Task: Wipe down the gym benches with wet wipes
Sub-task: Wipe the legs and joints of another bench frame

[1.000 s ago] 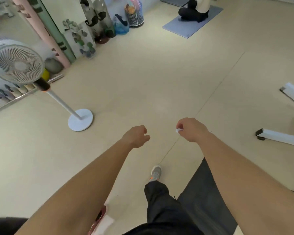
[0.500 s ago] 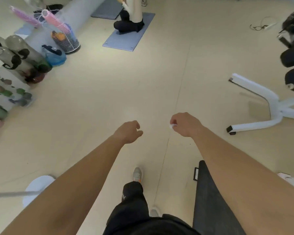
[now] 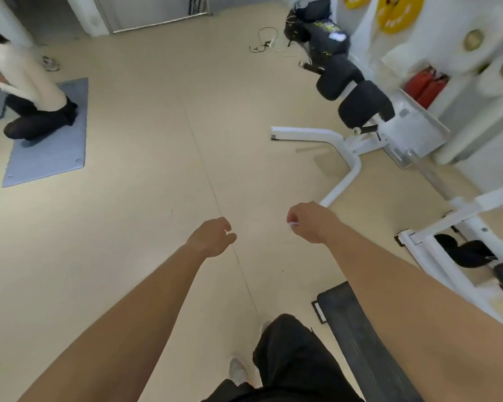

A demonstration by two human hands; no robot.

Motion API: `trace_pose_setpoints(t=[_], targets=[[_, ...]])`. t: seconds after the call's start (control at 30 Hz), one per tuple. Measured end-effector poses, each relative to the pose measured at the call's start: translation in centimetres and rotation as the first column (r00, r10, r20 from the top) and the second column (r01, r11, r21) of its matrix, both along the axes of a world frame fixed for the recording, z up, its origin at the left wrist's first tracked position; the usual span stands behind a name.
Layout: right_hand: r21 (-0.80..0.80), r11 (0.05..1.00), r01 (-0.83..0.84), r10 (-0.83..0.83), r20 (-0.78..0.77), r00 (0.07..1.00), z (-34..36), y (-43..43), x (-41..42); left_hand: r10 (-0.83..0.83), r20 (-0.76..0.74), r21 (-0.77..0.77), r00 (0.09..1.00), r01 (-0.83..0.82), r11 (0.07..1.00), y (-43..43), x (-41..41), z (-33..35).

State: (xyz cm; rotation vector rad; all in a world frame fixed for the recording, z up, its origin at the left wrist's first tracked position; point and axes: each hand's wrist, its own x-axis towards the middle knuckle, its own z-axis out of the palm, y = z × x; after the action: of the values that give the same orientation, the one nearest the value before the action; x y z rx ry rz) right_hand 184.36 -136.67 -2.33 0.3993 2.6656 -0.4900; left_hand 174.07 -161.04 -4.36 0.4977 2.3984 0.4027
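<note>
My right hand (image 3: 310,221) is curled round a small crumpled white wipe (image 3: 293,225), of which only a sliver shows at the fingers. My left hand (image 3: 212,236) hangs in the air beside it, fingers loosely curled and holding nothing. Both hands hover over bare beige floor. A flat black bench pad (image 3: 360,338) lies low at my right, just under my right forearm. Further off at the right stands a white-framed bench with two black pads (image 3: 360,103).
A person kneels on a blue-grey mat (image 3: 50,158) at the far left. Cables (image 3: 265,42) and dark bags (image 3: 320,33) lie at the back. A white machine frame (image 3: 453,227) stands at the right, with red canisters (image 3: 424,87) and yellow discs behind. My leg and shoe (image 3: 238,371) are below.
The view has swung to the right: the fan and racks have left the frame, and the white-framed bench and the machine have come in. Both hands keep their pose, the right still holding the wipe.
</note>
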Motion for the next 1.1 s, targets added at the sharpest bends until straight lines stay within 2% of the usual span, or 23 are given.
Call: trace_pose_setpoints(t=[0.27,0.43,0.6,1.0,1.1], targets=[[0.023,0.952,0.306,-0.306,0.005,0.952,-0.5,14.4,-2.7,-0.306,-0.012,0.003,0.952,0.306,0.952,18.3,-9.1,-0.5],[0.025,0.887,0.461,-0.461,0.006,0.887,0.0,25.3,-2.7,-0.484,-0.002,-0.042,0.875,0.484,0.874,32.0,-12.1,0.2],[0.013,0.785,0.619,-0.619,-0.018,0.785,0.7,36.4,-2.4,-0.595,-0.01,0.004,0.804,0.595,0.804,45.6,-14.0,1.5],[-0.006,0.649,0.761,-0.76,0.041,0.649,-0.5,58.9,-2.4,-0.797,0.018,0.001,0.603,0.797,0.603,74.2,-15.8,-0.8],[0.02,0.616,0.787,-0.787,0.04,0.615,-0.4,65.9,-3.2,-0.808,0.048,0.017,0.588,0.808,0.589,82.5,-16.8,-1.4]])
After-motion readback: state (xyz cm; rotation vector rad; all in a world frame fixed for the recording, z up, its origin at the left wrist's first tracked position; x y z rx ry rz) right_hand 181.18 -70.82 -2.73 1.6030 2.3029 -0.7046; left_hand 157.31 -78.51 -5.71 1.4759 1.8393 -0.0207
